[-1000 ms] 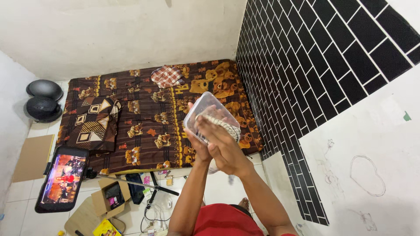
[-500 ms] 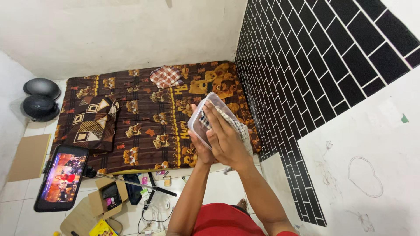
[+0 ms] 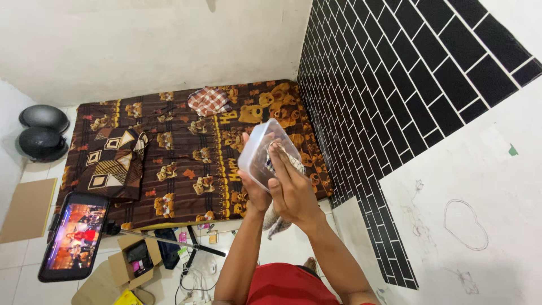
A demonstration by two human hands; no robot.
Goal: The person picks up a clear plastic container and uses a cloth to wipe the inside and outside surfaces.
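A: What lies on the mattress [image 3: 186, 164]?
B: It wears a brown bear-print sheet. A checked cloth [image 3: 209, 100] sits at its twelve o'clock edge, and a brown patterned pillow [image 3: 113, 164] lies toward nine o'clock.
A: And the floor [image 3: 22, 254]?
B: White tile. Two dark round objects [image 3: 42, 133] at ten o'clock, a flat piece of cardboard [image 3: 28, 209] at eight, and an open cardboard box [image 3: 132, 261] with cables [image 3: 195, 279] near six

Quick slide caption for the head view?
Both hands, left hand and right hand, hold a clear plastic container above a bear-print mattress.
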